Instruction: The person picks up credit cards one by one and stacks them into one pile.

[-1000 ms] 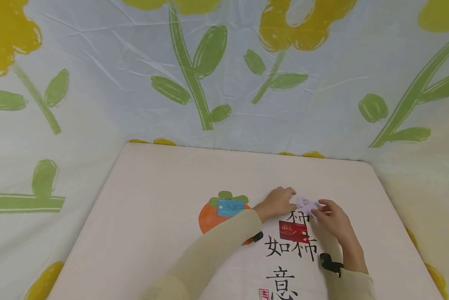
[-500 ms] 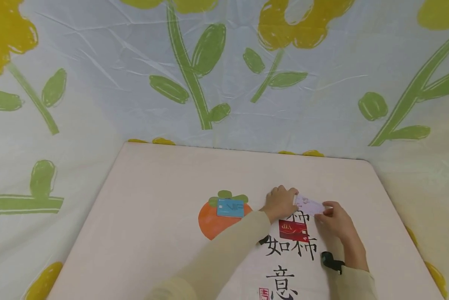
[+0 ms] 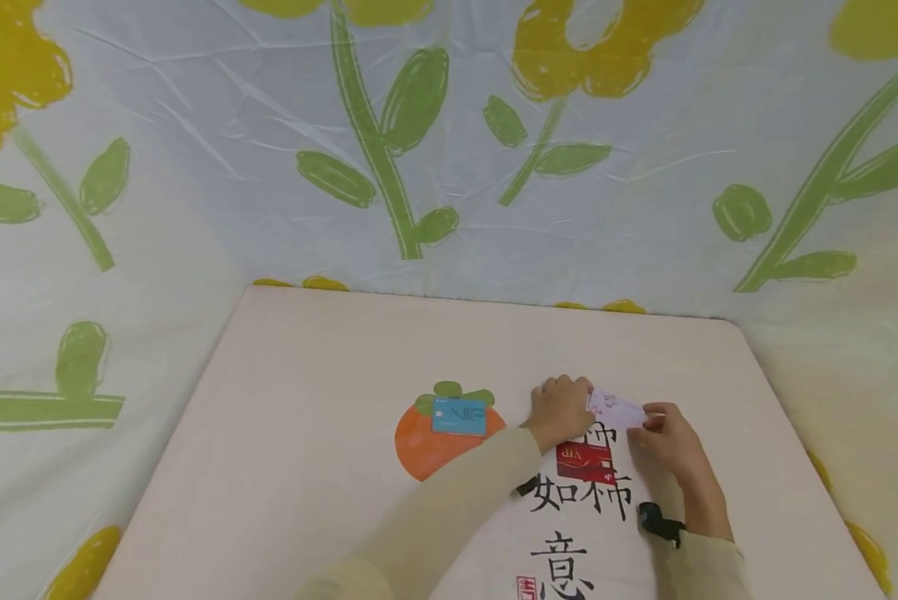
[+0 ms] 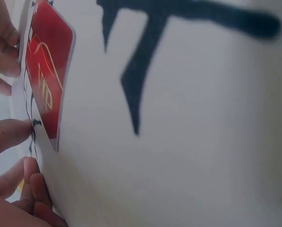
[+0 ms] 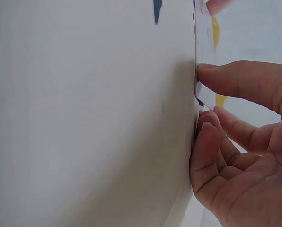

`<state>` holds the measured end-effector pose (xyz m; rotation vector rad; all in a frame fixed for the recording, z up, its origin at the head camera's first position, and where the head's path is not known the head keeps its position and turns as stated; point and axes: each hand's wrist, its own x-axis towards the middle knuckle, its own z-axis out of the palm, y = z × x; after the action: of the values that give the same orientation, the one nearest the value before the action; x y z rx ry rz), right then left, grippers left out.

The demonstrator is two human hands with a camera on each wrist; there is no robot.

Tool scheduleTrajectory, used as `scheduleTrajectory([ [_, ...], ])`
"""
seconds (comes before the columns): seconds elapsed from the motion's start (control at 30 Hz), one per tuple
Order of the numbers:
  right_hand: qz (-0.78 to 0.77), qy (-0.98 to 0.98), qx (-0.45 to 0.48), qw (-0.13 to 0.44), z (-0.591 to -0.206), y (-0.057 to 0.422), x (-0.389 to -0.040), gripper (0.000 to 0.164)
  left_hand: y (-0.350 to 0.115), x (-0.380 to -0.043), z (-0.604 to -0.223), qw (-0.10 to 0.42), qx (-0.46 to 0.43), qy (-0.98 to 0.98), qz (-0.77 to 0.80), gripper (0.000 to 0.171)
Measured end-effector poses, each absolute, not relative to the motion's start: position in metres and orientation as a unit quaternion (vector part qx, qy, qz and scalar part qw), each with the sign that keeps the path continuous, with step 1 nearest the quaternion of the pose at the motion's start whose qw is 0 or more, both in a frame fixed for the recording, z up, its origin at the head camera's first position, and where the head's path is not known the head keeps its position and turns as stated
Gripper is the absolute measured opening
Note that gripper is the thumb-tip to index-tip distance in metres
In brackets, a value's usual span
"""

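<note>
A pale lavender card point(image 3: 616, 410) with a pinkish pattern lies at the top of the black brush characters printed on the table cover. My left hand point(image 3: 561, 410) holds its left end, index finger and thumb at opposite long edges. At the right end, my right hand point(image 3: 672, 437) pinches the card between thumb point(image 5: 226, 78) and index finger, the other fingers curled against the surface. Just below lies a red VIP card point(image 3: 586, 462), also close to the left fingers in the left wrist view. A blue VIP card point(image 3: 459, 416) rests on the printed orange persimmon.
The pale pink table point(image 3: 306, 375) is backed by a flower-printed cloth point(image 3: 479, 250) that also hangs at both sides. Black characters point(image 3: 561, 567) and a small red seal print point(image 3: 526, 587) run toward the front. Dark wrist straps point(image 3: 661, 523) sit by the sleeves.
The right hand has shifted slightly right, uncovering more of the lavender card. My left hand has moved a little right along with its sleeve. Both other cards stay put.
</note>
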<state>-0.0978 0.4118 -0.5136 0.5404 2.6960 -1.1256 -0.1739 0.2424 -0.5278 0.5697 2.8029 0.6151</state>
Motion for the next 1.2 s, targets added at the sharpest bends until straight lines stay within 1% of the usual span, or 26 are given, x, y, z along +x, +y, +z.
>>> scheduleTrajectory([
  [0.13, -0.378, 0.903, 0.189, 0.082, -0.516, 0.409, -0.098, 0.058, 0.244, -0.172, -0.532, 0.11, 0.188, 0.952, 0.214, 0.038],
  [0.3, -0.382, 0.9, 0.196, 0.076, -0.515, 0.407, -0.098, 0.058, 0.245, -0.171, -0.534, 0.11, 0.177, 0.952, 0.225, 0.038],
  [0.53, -0.414, 0.885, 0.206, 0.05, -0.515, 0.405, -0.096, 0.056, 0.24, -0.17, -0.524, 0.129, 0.169, 0.942, 0.259, 0.036],
  [0.67, -0.45, 0.866, 0.212, 0.039, -0.515, 0.404, -0.094, 0.057, 0.236, -0.17, -0.521, 0.126, 0.185, 0.93, 0.292, 0.034],
  [0.8, -0.47, 0.858, 0.205, 0.023, -0.512, 0.401, -0.093, 0.059, 0.229, -0.173, -0.517, 0.115, 0.216, 0.911, 0.331, 0.04],
  [0.87, -0.478, 0.856, 0.193, 0.012, -0.509, 0.399, -0.093, 0.059, 0.223, -0.175, -0.513, 0.119, 0.224, 0.899, 0.358, 0.045],
  [1.07, -0.501, 0.849, 0.169, -0.009, -0.496, 0.391, -0.093, 0.058, 0.202, -0.178, -0.504, 0.147, 0.218, 0.863, 0.431, 0.049],
  [1.2, -0.513, 0.843, 0.159, -0.018, -0.492, 0.382, -0.095, 0.057, 0.189, -0.178, -0.505, 0.147, 0.213, 0.85, 0.459, 0.05],
])
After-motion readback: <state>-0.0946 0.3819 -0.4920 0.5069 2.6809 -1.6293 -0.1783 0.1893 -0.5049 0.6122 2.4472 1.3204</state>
